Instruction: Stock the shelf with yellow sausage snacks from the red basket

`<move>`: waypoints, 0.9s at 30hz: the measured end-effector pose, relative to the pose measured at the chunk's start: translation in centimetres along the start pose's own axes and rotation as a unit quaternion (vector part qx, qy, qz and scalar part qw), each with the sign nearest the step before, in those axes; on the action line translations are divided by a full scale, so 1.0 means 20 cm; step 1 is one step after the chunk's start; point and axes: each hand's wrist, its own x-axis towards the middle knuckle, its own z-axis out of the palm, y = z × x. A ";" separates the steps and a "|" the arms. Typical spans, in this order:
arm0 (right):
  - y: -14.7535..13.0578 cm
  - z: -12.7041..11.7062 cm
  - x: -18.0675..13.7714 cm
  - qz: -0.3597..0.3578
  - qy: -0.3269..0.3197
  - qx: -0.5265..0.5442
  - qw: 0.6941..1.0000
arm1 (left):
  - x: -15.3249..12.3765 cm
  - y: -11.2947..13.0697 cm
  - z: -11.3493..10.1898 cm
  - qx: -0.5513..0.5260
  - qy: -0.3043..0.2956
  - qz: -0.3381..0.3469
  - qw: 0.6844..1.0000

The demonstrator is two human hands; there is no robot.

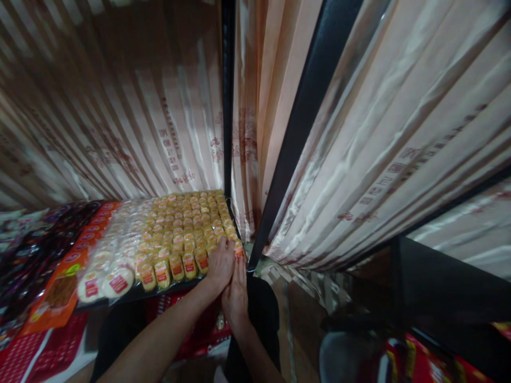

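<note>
Rows of small yellow wrapped cakes point(175, 266) with red-and-white labels stand packed on a dark shelf. My left hand point(221, 266) rests at the right front corner of the rows, its fingers curled down among the cakes; whatever they grip is hidden. Beside it, my right hand point(236, 295) lies along the right end of the front row, fingers stretched out and close together. Its fingertips touch a wrapped cake point(238, 249) at that end. The two hands touch each other.
White round packaged cakes point(120, 280), an orange packet point(56, 298) and dark packets point(24, 260) lie to the left. Red baskets point(51, 351) sit below. A black post point(287, 138) and pleated curtains point(359, 149) rise behind. Red packages point(423, 361) are at the lower right.
</note>
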 end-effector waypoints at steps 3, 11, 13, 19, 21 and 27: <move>0.01 0.02 -0.01 -0.003 0.010 -0.005 1.000 | 0.00 0.00 0.00 0.017 -0.002 0.004 1.000; 0.02 0.01 -0.01 -0.029 0.013 -0.018 0.999 | 0.01 0.00 0.00 0.034 -0.014 0.013 0.999; 0.03 0.01 -0.01 -0.032 0.013 -0.019 0.999 | 0.01 0.00 -0.01 0.028 -0.010 0.014 0.999; 0.05 0.02 -0.02 -0.036 0.015 -0.003 0.999 | -0.01 -0.01 -0.01 0.001 0.007 0.035 0.999; 0.05 0.01 -0.01 -0.038 0.014 0.000 0.999 | -0.03 -0.02 0.00 -0.014 0.015 0.047 0.999; 0.03 -0.03 -0.06 -0.040 0.029 0.017 0.999 | -0.18 -0.07 0.10 -0.082 0.038 0.104 0.990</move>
